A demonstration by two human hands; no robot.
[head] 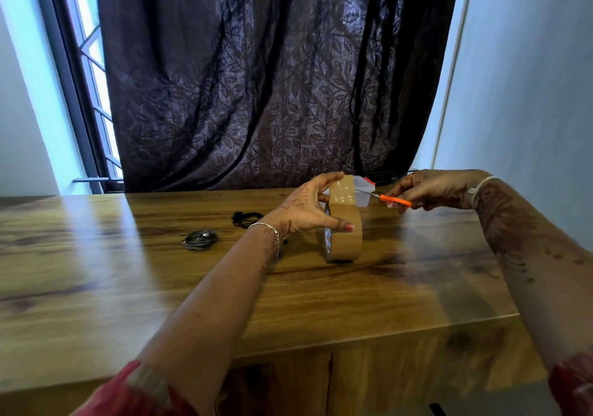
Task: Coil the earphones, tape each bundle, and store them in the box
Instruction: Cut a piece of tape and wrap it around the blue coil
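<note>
**Cutting a piece of tape**

The left hand point(305, 210) holds the brown tape roll point(345, 235) standing up on its edge on the wooden table point(128, 287). The thumb presses the near side of the roll and the fingers reach over the top. They pull a strip of tape point(343, 191) up from the roll. The strip is held tight, most likely so it is easy to cut.

The right hand point(426, 191) is closed around the orange handles of the scissors point(390, 199). The thin blades point left and touch the right edge of the strip. The cut does not look done yet.

Two bundles of earphones lie on the table, left of the roll. The grey bundle point(200, 239) is nearer. The black bundle point(245, 218) is a bit farther, just beside the left wrist. I cannot tell if they have tape on them.

A clear box point(365, 191) with a bit of red on it sits at the far side, behind the strip. It is mostly hidden, so I cannot tell what is in it.
</note>
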